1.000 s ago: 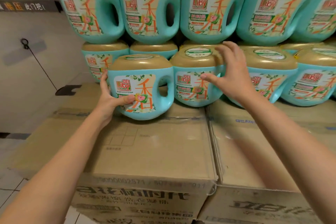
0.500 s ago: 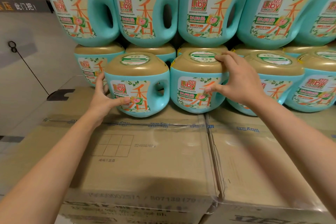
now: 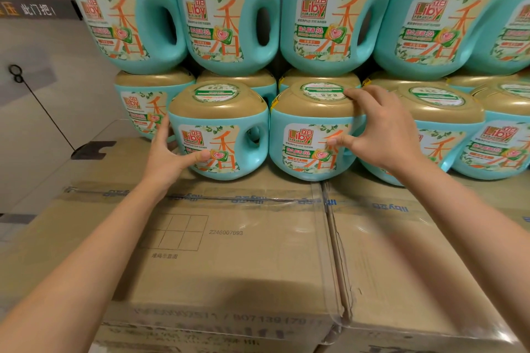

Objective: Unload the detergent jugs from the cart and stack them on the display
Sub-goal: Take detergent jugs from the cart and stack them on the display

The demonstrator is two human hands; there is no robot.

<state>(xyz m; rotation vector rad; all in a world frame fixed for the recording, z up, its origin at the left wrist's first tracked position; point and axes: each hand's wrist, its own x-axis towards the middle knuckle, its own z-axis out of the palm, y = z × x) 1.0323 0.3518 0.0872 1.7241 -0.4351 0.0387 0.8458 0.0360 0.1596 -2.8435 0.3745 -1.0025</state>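
Note:
Teal detergent jugs with gold caps stand stacked in rows on cardboard boxes (image 3: 229, 238). My left hand (image 3: 167, 157) holds the front-left jug (image 3: 220, 129) by its left side, thumb across the label. My right hand (image 3: 381, 135) holds the right side of the front-middle jug (image 3: 309, 135), fingers on the gold cap and thumb on the label. Both jugs stand upright on the box top, side by side and nearly touching. The cart is out of view.
An upper row of jugs (image 3: 229, 17) sits above a back row, with more jugs (image 3: 447, 129) to the right. A grey wall (image 3: 43, 123) with a dark sign and a thin black cable is at left. Box tops extend toward me.
The front-left jug has slid back and right, closing up beside the middle jug. My right hand has settled onto the middle jug's cap and side. The view has moved closer.

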